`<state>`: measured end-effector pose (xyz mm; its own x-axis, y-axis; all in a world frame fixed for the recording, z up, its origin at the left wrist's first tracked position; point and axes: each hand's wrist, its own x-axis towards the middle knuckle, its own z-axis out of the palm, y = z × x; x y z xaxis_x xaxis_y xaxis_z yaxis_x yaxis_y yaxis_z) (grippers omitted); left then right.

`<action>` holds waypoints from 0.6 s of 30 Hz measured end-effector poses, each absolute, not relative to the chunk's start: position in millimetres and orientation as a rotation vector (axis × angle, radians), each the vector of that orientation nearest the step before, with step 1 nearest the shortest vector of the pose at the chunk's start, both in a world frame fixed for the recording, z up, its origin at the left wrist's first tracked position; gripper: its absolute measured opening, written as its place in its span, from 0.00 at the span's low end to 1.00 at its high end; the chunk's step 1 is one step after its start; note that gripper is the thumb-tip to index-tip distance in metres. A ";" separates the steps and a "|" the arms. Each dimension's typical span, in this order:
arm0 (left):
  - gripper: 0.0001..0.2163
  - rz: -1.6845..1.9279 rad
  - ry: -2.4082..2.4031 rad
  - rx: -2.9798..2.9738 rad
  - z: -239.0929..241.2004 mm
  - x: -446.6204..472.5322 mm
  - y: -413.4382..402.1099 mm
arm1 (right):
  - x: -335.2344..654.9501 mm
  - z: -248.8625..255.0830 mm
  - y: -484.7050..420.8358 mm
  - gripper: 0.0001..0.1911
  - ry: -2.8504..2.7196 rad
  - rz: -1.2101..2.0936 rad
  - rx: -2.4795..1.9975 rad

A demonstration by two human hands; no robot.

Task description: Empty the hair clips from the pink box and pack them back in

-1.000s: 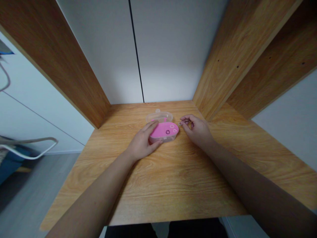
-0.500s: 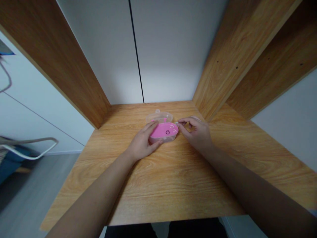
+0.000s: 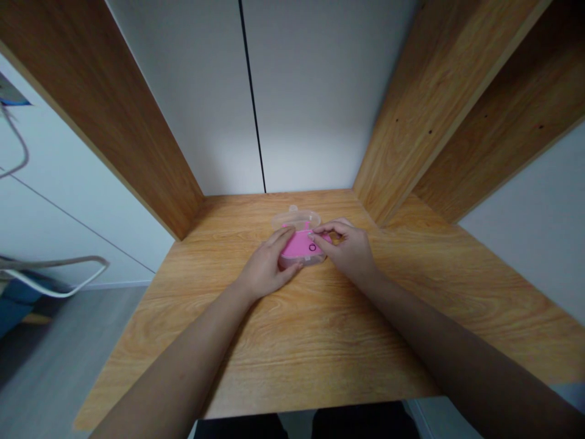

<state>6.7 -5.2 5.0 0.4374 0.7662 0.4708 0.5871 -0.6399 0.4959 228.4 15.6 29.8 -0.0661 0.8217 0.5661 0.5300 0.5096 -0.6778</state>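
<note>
A small oval plastic case [image 3: 315, 261] with clear sides lies on the wooden tabletop, its clear lid [image 3: 295, 218] flipped open toward the back. Filling its top is a flat pink surface [image 3: 297, 245] with a small black ring-shaped mark or piece [image 3: 312, 247] on it. My left hand [image 3: 269, 263] grips the left end, thumb at the front and fingers at the back. Over the right part of the case, my right hand [image 3: 347, 245] pinches a tiny pale thing [image 3: 311, 233], too small to name. That hand hides the right end of the pink surface.
The wooden tabletop [image 3: 320, 341] stretches around the case. Behind it stands a white panel [image 3: 306, 122] with a dark vertical gap. Wooden boards [image 3: 150, 140] rise at left and right [image 3: 411, 122]. Beyond the left edge, a white tubular loop [image 3: 86, 286] is seen above the grey floor.
My right hand has moved left, from beside the case's right end to over the pink surface, covering the pale ring shapes there. The left hand keeps its grip.
</note>
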 end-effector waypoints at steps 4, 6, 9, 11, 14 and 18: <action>0.34 0.976 1.172 2.438 6.6 8.8 -6.2 | 226.7 26.7 18.2 0.08 -1.755 0.383 -1.176; 0.34 0.974 1.173 2.439 6.8 9.2 -6.4 | 227.2 26.8 18.8 0.08 -1.780 0.381 -1.166; 0.34 0.971 1.173 2.445 6.4 9.1 -6.1 | 229.8 28.6 18.7 0.09 -1.779 0.374 -1.124; 0.34 0.973 1.176 2.449 6.1 9.0 -6.0 | 232.3 29.4 18.8 0.10 -1.751 0.366 -1.083; 0.34 0.978 1.172 2.449 6.3 8.8 -6.1 | 235.4 27.7 20.0 0.10 -1.727 0.388 -1.034; 0.34 0.972 1.161 2.452 6.6 8.4 -6.1 | 235.3 22.2 22.6 0.09 -1.752 0.440 -1.044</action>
<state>8.4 -6.1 6.6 0.4568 0.7608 0.4610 0.5877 -0.6471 0.4857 235.3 22.6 22.2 -0.1188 0.8107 0.5732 0.4441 0.5598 -0.6996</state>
